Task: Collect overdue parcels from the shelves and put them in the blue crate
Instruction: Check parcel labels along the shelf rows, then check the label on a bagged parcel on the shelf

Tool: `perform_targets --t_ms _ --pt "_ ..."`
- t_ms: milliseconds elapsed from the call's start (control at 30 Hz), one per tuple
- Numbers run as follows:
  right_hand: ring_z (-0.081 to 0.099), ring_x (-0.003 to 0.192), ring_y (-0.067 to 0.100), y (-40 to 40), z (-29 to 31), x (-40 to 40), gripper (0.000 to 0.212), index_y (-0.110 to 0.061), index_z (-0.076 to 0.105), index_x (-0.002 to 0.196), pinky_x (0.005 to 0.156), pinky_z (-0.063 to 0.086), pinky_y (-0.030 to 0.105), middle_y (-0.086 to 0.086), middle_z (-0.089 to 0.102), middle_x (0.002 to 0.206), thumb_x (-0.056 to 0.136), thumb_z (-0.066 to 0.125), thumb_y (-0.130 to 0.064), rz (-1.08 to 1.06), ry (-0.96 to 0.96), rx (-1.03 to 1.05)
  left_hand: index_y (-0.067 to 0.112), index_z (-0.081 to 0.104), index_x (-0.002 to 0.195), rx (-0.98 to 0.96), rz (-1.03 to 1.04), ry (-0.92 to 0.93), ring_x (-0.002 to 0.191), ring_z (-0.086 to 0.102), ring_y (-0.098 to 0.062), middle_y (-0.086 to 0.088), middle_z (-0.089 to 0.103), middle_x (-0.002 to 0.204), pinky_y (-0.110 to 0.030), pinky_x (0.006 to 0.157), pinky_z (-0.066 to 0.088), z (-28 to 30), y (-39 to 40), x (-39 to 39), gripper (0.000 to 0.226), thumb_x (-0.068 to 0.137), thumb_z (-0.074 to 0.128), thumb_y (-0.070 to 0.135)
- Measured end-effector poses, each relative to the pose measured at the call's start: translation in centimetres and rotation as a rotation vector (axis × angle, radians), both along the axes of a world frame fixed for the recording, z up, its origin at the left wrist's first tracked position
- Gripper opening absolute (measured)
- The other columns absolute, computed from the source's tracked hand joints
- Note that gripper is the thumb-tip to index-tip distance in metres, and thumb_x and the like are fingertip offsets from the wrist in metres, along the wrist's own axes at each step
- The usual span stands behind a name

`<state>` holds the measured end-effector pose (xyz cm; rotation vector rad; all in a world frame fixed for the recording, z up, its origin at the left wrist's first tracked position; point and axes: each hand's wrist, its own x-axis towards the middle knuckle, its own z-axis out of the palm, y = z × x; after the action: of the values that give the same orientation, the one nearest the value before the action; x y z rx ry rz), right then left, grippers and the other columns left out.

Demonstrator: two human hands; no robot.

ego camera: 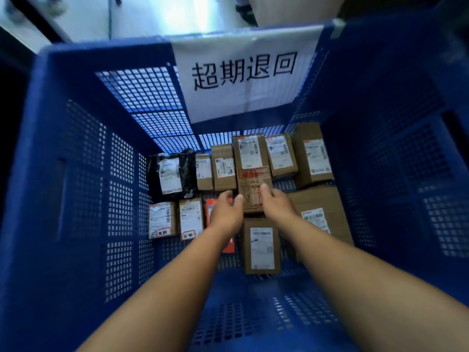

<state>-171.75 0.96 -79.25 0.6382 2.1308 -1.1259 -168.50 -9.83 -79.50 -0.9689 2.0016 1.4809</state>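
Parcels lie flat across the floor of the blue crate (76, 153), beneath a white paper sign (243, 72) on its far wall. Both your arms reach down inside. Your left hand (225, 212) and right hand (275, 203) meet either side of a cardboard box with red print (253, 180), fingers partly curled at its near end; whether either grip is clenched on it, you cannot tell. A black bag parcel (172, 171) lies far left. A large carton (319, 212) sits right.
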Motion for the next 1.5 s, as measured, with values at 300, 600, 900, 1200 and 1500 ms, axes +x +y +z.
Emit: perform_targets --t_ms 300,600,900,1200,1500 --pt "0.064 0.100 0.029 -6.6 16.9 2.4 0.046 -0.023 0.061 0.084 0.096 0.048 0.049 0.010 0.069 0.100 0.101 0.030 -0.052 -0.072 0.189 -0.304 0.026 0.055 0.086 -0.063 0.376 0.238 0.092 0.064 -0.025 -0.002 0.065 0.094 -0.037 0.078 0.051 16.0 -4.4 3.2 0.024 0.098 0.040 0.038" --pt "0.063 0.103 0.022 -14.2 26.8 6.3 0.047 -0.020 0.063 0.093 0.096 0.047 0.042 0.001 0.068 0.105 0.101 0.031 -0.053 0.091 0.252 -0.475 0.029 0.053 0.080 -0.103 0.682 0.462 0.092 0.063 -0.018 0.008 0.062 0.087 -0.039 0.088 0.050 26.4 -10.3 8.1 0.024 0.100 0.040 0.035" --pt "0.061 0.112 0.018 -21.6 31.5 10.9 0.055 -0.011 0.063 0.124 0.105 0.044 0.042 0.003 0.067 0.120 0.101 0.033 -0.050 0.302 0.204 -0.602 0.027 0.054 0.083 -0.213 0.966 0.575 0.098 0.063 -0.020 0.006 0.062 0.092 -0.038 0.087 0.048 31.6 -16.4 14.9 0.022 0.099 0.039 0.028" --pt "0.059 0.111 0.014 -29.5 32.3 16.8 0.054 -0.012 0.059 0.128 0.100 0.043 0.034 0.001 0.064 0.123 0.100 0.033 -0.050 0.553 0.120 -0.670 0.014 0.060 0.096 -0.279 1.283 0.529 0.096 0.062 -0.016 0.004 0.064 0.094 -0.037 0.087 0.048 31.6 -23.1 23.1 0.025 0.096 0.040 0.029" --pt "0.055 0.116 0.031 -35.8 28.1 19.7 0.050 -0.005 0.060 0.109 0.100 0.044 0.046 0.019 0.057 0.125 0.099 0.037 -0.048 0.761 0.120 -0.563 0.009 0.059 0.116 -0.245 1.446 0.465 0.105 0.059 -0.016 -0.002 0.063 0.113 -0.029 0.085 0.045 26.8 -28.3 28.7 0.033 0.098 0.041 0.029"
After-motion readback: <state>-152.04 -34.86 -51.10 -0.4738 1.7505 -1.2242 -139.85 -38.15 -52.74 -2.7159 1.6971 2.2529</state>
